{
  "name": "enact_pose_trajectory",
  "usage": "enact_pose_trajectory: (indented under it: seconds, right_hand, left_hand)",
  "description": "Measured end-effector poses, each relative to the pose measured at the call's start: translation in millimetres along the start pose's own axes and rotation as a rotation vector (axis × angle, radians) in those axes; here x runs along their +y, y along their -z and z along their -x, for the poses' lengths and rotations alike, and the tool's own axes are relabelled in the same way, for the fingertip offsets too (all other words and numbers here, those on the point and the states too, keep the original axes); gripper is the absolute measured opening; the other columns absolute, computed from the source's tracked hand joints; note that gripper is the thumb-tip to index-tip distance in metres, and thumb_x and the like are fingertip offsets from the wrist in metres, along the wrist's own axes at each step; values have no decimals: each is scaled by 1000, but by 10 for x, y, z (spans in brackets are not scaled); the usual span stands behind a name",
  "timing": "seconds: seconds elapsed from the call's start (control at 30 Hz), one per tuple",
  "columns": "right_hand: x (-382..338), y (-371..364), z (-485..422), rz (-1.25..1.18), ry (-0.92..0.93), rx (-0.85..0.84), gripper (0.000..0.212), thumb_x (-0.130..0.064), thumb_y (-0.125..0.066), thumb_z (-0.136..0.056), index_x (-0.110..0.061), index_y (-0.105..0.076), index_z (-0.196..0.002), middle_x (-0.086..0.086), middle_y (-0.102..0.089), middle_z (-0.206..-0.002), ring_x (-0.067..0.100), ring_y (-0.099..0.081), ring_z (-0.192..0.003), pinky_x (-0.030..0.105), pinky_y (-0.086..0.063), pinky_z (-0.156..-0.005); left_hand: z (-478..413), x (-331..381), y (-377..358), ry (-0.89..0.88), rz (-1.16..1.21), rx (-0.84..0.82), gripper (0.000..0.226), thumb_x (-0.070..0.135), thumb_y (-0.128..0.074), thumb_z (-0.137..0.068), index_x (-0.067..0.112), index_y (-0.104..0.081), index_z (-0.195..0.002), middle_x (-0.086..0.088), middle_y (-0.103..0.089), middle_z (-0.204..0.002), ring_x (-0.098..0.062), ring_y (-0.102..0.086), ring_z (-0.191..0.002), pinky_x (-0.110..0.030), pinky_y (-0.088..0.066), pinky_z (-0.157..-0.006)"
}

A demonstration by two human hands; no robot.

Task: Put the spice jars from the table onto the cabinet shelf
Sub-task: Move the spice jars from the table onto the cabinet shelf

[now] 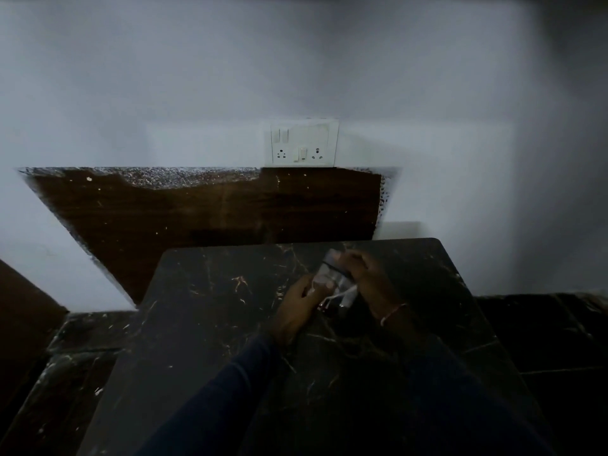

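A small clear spice jar (330,274) with a dark lid is held tilted just above the dark marble table (210,307), right of its middle. My left hand (301,307) grips the jar from the lower left, thumb across its side. My right hand (368,281) holds it from the upper right, fingers curled over the lid end. A second small object with red and white parts (339,302) shows just below the jar between my hands; it is too dim and blurred to identify. No cabinet shelf is in view.
A white wall stands behind the table with a switch and socket plate (304,143). A dark wooden panel (197,212) leans against the wall. Dark marble floor (543,330) surrounds the table. The scene is dim.
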State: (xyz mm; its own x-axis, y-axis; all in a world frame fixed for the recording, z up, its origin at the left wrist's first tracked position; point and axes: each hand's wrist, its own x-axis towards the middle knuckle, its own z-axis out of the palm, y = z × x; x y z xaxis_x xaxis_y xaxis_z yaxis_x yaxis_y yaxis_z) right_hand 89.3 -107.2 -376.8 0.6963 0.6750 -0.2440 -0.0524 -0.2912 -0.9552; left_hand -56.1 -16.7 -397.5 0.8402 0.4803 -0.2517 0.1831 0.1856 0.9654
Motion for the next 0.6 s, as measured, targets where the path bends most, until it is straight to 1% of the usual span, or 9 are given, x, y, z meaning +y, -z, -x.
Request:
enact_pose_trajectory:
  seconds: [0.07,0.13,0.17,0.23,0.27,0.33,0.43,0.53,0.6]
  right_hand:
    - [-296,-1,4,-126,61,-21,90,-73,-75,-52,-26,-54,-126,6,-61,-119,21,-68,-97,38,-58,-75]
    - [-511,-22,30,-360,101,-47,80,-57,-81,-61,-21,-54,-127,11,-59,-122,27,-68,-99,37,-58,-71]
    - [-615,-46,58,-464,118,-58,74,-52,-81,-64,-19,-55,-125,14,-59,-122,30,-68,-99,39,-58,-71]
    - [-749,-118,129,-637,119,-129,63,-52,-77,-69,-19,-59,-120,18,-62,-121,35,-67,-100,44,-57,-77]
    - [-793,-165,180,-709,127,-164,62,-54,-76,-70,-19,-60,-119,18,-64,-118,35,-67,-100,47,-56,-81]
    - [-867,-249,269,-818,158,-166,65,-56,-73,-69,-17,-59,-120,17,-65,-115,34,-67,-98,46,-56,-83]
    - [-974,-326,394,-836,212,-72,63,-51,-68,-76,-11,-55,-123,23,-59,-119,40,-63,-100,53,-51,-89]
    - [-1039,-348,468,-724,308,71,70,-53,-64,-79,-8,-50,-131,29,-53,-132,51,-55,-116,65,-42,-100]
    - [-1075,-316,507,-650,373,118,72,-58,-64,-77,-14,-51,-132,22,-58,-129,43,-61,-112,58,-52,-92]
  left_hand:
    - [14,226,-20,-59,71,-2,53,55,-72,-77,24,-62,-119,-4,-71,-114,-24,-70,-101,-39,-59,-79]
    - [46,428,-40,-107,135,21,62,58,-74,-72,20,-61,-119,-6,-71,-113,-24,-70,-100,-34,-59,-74]
    - [70,529,-43,-120,200,-5,63,56,-72,-74,18,-60,-122,-9,-69,-117,-27,-68,-104,-38,-58,-79]
    - [84,629,-65,-147,358,-87,58,48,-65,-85,16,-54,-132,-17,-60,-131,-37,-58,-119,-54,-48,-98]
    - [100,668,-55,-162,407,-105,56,46,-62,-88,15,-52,-134,-20,-57,-134,-39,-54,-124,-58,-42,-104]
    - [168,768,-6,-193,424,-125,54,45,-59,-91,15,-52,-135,-22,-56,-135,-40,-52,-126,-58,-38,-107]
    - [281,951,47,-262,360,-99,45,40,-54,-94,12,-55,-129,-23,-59,-129,-35,-61,-115,-50,-51,-95]
    - [356,1138,90,-349,157,29,37,34,-54,-93,18,-52,-126,-7,-64,-117,-15,-70,-94,-25,-57,-71]
    - [384,1239,75,-368,21,13,43,32,-57,-92,20,-47,-132,-2,-62,-119,-14,-68,-99,-25,-58,-73]
